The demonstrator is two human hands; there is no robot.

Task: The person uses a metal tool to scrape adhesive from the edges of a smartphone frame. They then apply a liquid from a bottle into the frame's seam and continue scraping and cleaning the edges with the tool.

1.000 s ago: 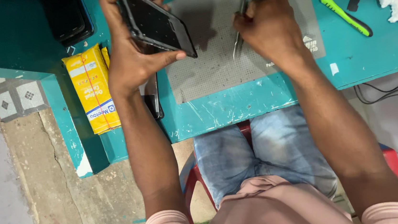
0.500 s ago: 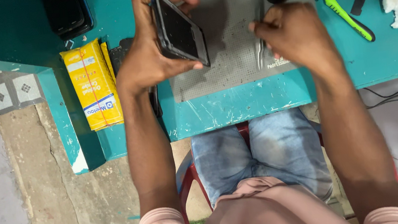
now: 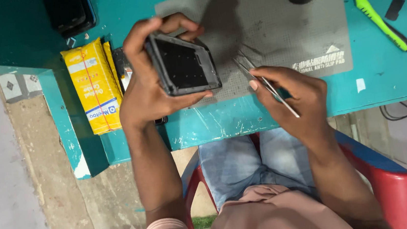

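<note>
Your left hand (image 3: 145,92) now grips the phone (image 3: 182,65) tilted over the grey mat (image 3: 279,29), lowered and turned from its earlier raised position, while your right hand (image 3: 300,96) has left the mat's far edge and pinches tweezers (image 3: 264,82) beside it, ready for fine work

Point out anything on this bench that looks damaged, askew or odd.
The teal table is scuffed, with paint worn pale along its front edge. The phone in the left hand is tilted off the grey mat. The right hand holds tweezers. Nothing looks spilled.
</note>
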